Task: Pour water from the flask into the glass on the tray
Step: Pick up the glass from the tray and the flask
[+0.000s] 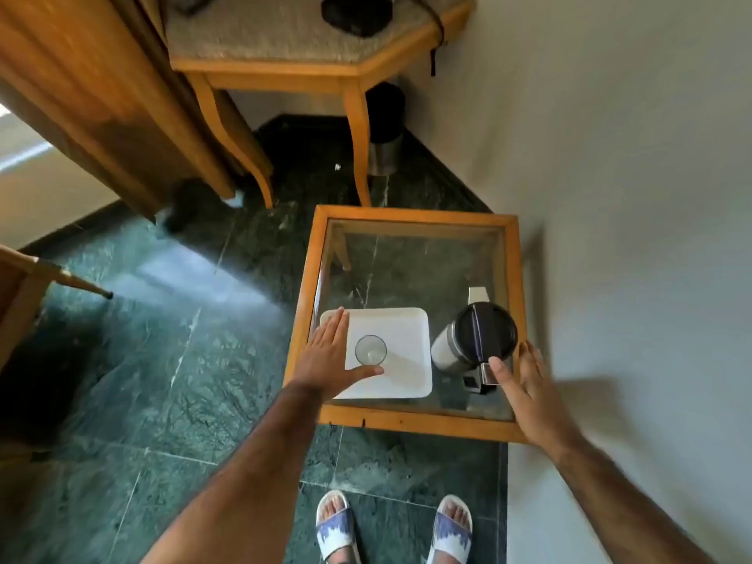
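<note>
A clear glass (370, 350) stands upright on a white square tray (407, 352) on a glass-topped side table (411, 423). To the tray's right stands a steel flask (474, 337) with a dark lid and a handle facing me. My left hand (329, 356) lies flat and open over the tray's left edge, thumb reaching just in front of the glass. My right hand (525, 380) is open, fingers spread, beside the flask's handle, thumb close to it, not gripping.
The table has a wooden frame and stands against a white wall on the right. Beyond it are a wooden cushioned stool (285, 46) and a small metal bin (384, 136). Dark green marble floor lies to the left; my sandalled feet (394, 527) are below.
</note>
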